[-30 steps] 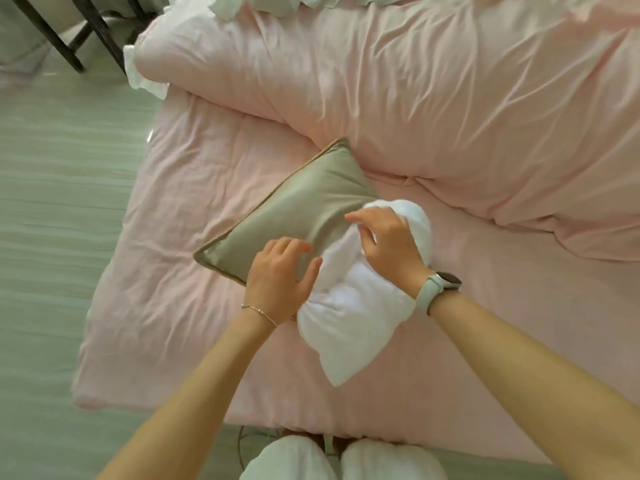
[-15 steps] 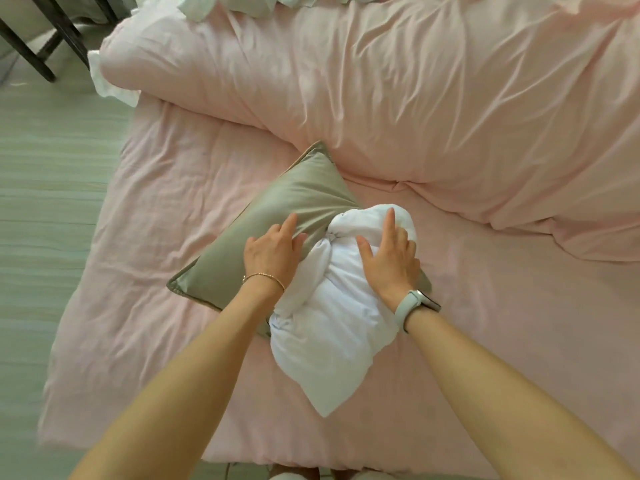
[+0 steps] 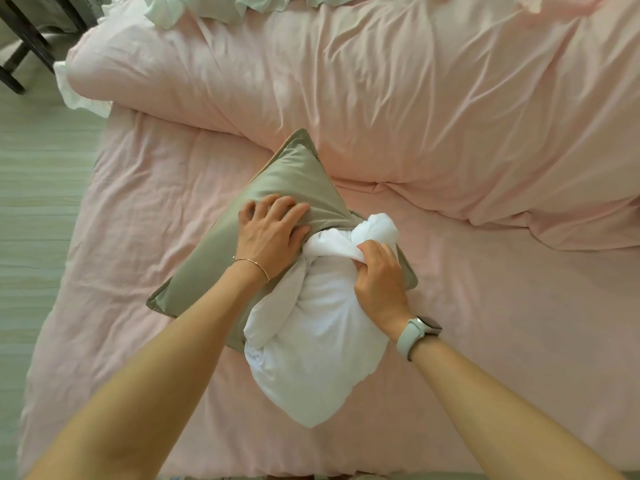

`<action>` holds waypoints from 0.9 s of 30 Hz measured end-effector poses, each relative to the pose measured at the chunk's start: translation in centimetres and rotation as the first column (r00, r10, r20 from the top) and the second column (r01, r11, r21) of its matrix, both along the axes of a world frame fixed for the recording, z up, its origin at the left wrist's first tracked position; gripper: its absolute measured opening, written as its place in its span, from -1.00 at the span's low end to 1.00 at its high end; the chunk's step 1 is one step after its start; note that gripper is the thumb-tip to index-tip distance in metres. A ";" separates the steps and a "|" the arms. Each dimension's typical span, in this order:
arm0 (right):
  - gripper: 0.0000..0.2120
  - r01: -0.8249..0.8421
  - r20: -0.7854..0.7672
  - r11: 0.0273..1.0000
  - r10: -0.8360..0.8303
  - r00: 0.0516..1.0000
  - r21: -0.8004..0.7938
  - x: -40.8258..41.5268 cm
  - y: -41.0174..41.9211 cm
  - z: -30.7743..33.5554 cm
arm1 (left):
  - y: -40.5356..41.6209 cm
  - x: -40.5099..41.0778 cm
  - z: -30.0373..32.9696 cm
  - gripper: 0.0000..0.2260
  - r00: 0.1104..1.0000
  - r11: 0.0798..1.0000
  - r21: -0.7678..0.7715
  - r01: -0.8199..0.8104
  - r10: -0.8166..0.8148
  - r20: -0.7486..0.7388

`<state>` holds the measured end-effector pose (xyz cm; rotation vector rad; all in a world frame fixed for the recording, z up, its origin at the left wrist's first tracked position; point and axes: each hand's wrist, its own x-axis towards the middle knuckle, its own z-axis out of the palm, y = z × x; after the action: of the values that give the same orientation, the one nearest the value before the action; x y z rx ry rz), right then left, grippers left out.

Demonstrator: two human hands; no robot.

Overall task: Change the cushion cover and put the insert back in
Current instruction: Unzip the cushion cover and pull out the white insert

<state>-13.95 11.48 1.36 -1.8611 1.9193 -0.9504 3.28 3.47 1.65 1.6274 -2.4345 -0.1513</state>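
A taupe-green cushion cover [image 3: 287, 188] lies on the pink bed, one corner pointing away from me. A white insert [image 3: 311, 344] is bunched at its open edge, partly inside, most of it bulging out toward me. My left hand [image 3: 272, 233] rests flat on the cover with fingers spread, pressing it down beside the opening. My right hand [image 3: 379, 275] is closed on a twisted fold of the white insert at the mouth of the cover. How far the insert reaches inside is hidden.
A rumpled pink duvet [image 3: 415, 98] is heaped across the far half of the bed. The pink sheet [image 3: 145, 202] surrounds the cushion. A pale ruffled pillow [image 3: 221, 5] lies at the top. Grey-green floor [image 3: 38, 168] and dark furniture legs [image 3: 20, 46] lie left.
My left hand has slid farther up onto the cover and flattened. My right hand has gone from pressing flat on the insert to gripping a fold of it.
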 end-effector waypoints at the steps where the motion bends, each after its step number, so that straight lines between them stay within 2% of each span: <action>1: -0.86 -0.010 0.029 1.000 0.010 1.000 -0.001 -0.3 0.1 0.3 | 0.0 0.1 0.0 -0.72 1.000 0.996 -0.085 0.009 -0.007 0.027; 3: -0.93 -0.043 0.054 0.999 0.043 0.998 0.003 -1.3 0.2 0.7 | 0.3 0.3 0.2 -0.79 0.999 0.976 -0.218 -0.006 0.016 0.044; 5: -0.87 -0.101 0.026 0.995 0.101 0.995 0.000 -3.0 0.2 1.5 | 1.0 0.4 0.7 -0.79 0.997 0.970 -0.232 -0.080 0.082 0.001; 6: -0.84 -0.139 -0.006 0.990 0.139 0.990 -0.016 -3.9 0.1 2.1 | 1.3 0.4 1.1 -0.78 0.991 0.970 -0.205 -0.132 0.130 -0.027; 8: -0.87 -0.233 -0.096 0.971 0.228 0.969 -0.047 -5.4 0.2 3.5 | 1.8 0.3 1.6 -0.73 0.955 0.958 -0.040 -0.285 0.280 -0.097; 10: -0.90 -0.310 -0.168 0.949 0.298 0.940 -0.051 -6.7 0.8 4.4 | 1.9 0.5 1.8 -0.75 0.888 0.892 0.141 -0.429 0.445 -0.117; 13: -0.73 -0.360 -0.122 0.930 0.367 0.922 0.071 -8.8 1.9 4.7 | 1.8 0.7 1.8 -0.80 0.856 0.861 0.228 -0.454 0.493 -0.159; 15: -0.59 -0.329 -0.080 0.914 0.356 0.931 0.239 -10.4 2.2 4.0 | 2.0 -0.2 1.5 -0.83 0.881 0.889 0.298 -0.349 0.419 -0.220; 17: -0.47 -0.226 -0.225 0.918 0.307 0.925 0.326 -11.2 2.1 3.3 | 2.3 -1.3 1.2 -0.85 0.889 0.890 0.354 -0.287 0.386 -0.248; 19: -0.56 -0.119 -0.364 0.981 0.168 0.916 0.155 -10.1 1.5 3.3 | 2.7 -2.2 1.1 -0.86 0.873 0.882 0.355 -0.311 0.413 -0.261; 21: -0.70 -0.033 -0.347 0.998 0.013 0.938 -0.052 -7.3 0.2 3.4 | 3.2 -2.8 0.9 -0.86 0.862 0.888 0.327 -0.323 0.419 -0.286; 22: -0.73 -0.026 -0.305 0.995 -0.006 0.952 -0.100 -5.6 -0.6 3.3 | 3.4 -2.9 0.9 -0.86 0.865 0.895 0.306 -0.324 0.411 -0.289; 24: -0.71 -0.048 -0.314 0.996 0.023 0.949 -0.071 -2.5 -2.2 2.3 | 3.9 -2.7 0.9 -0.86 0.879 0.905 0.266 -0.331 0.398 -0.262; 27: -0.61 -0.020 -0.431 0.995 0.062 0.900 0.102 0.4 -3.4 0.0 | 3.9 -1.7 0.3 -0.86 0.890 0.890 0.265 -0.370 0.421 -0.172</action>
<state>-13.55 8.12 1.39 -2.1850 2.1085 -0.4396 1.55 7.33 1.97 2.0430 -1.9233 -0.5320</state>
